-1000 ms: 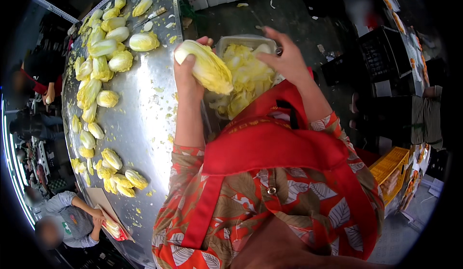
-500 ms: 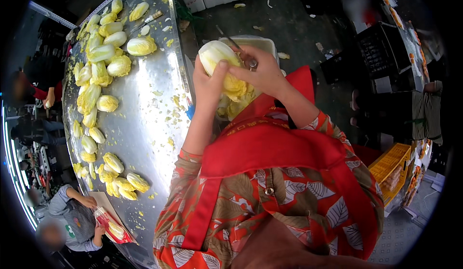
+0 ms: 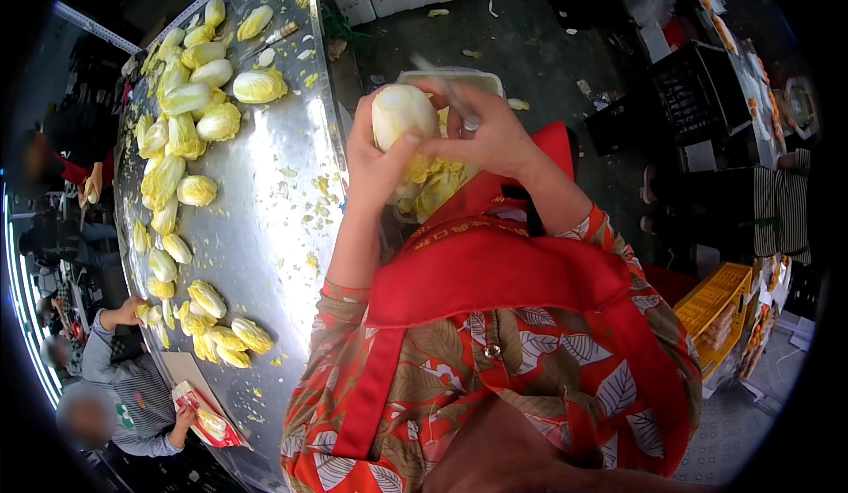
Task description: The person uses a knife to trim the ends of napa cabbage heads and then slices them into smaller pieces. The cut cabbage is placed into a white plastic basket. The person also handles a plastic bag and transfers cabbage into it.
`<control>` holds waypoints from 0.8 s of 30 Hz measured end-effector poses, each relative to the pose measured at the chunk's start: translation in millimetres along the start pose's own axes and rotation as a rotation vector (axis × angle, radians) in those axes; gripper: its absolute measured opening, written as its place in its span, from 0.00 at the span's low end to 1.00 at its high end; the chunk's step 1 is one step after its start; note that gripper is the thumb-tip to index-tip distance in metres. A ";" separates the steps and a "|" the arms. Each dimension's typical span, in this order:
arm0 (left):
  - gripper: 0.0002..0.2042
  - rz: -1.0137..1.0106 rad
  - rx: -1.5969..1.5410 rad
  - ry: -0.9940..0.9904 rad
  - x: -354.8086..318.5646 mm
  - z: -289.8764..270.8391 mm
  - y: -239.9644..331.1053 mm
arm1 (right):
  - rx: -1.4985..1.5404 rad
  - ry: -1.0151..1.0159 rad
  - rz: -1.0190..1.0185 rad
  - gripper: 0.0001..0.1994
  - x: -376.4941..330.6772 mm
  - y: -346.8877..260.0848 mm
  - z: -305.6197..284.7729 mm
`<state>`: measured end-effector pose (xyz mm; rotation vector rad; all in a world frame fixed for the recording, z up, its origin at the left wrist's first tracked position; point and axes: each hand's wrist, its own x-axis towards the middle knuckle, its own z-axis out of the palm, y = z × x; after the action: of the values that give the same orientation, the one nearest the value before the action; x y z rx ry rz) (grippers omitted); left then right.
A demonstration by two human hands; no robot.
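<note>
Pale napa cabbage (image 3: pixel 402 115) held upright just above centre, over a grey tub (image 3: pixel 452 79) of yellow trimmings. Gripped from seven o'clock by the left hand (image 3: pixel 375 162), fingers wrapped around its lower half. Touched at three o'clock by the right hand (image 3: pixel 490 135), closed on a knife (image 3: pixel 446 95), blade blurred toward twelve. Stretched from nine to eleven o'clock, a steel table (image 3: pixel 265 201) strewn with trimmed cabbages (image 3: pixel 190 122). At eight o'clock, another person's hand (image 3: pixel 131 309) rested on the table edge. Yellow crate (image 3: pixel 715 303) at four o'clock.
</note>
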<state>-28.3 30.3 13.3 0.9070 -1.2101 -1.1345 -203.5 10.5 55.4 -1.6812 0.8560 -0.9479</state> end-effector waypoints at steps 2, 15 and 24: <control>0.25 0.010 0.052 0.015 -1.2 1.2 2.1 | -0.004 -0.001 -0.047 0.28 0.0 -2.4 3.8; 0.34 -0.135 -0.138 -0.014 4.3 -1.2 5.8 | -0.136 0.267 -0.040 0.18 2.4 15.1 15.0; 0.38 0.003 0.421 -0.010 4.8 2.2 8.3 | -0.324 0.342 0.076 0.18 5.5 18.2 12.7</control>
<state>-29.2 27.6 22.7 1.2140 -1.4883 -0.8944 -191.6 6.1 36.3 -1.7671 1.3522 -1.1076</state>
